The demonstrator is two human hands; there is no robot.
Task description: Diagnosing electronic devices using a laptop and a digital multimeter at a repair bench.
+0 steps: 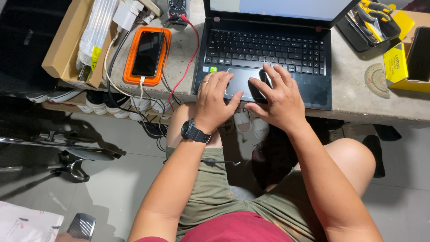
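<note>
A black laptop stands open on the concrete bench, its keyboard facing me. My left hand, with a black watch on the wrist and a ring on one finger, rests on the palm rest at the left edge of the touchpad. My right hand lies spread over the touchpad's right side, fingers apart and tips near the lowest key row. Neither hand holds anything.
A phone in an orange case lies left of the laptop with a white cable plugged in. Red and black leads run beside it. A cardboard box sits far left, a black tool tray and yellow box at right. Shoes lie under the bench.
</note>
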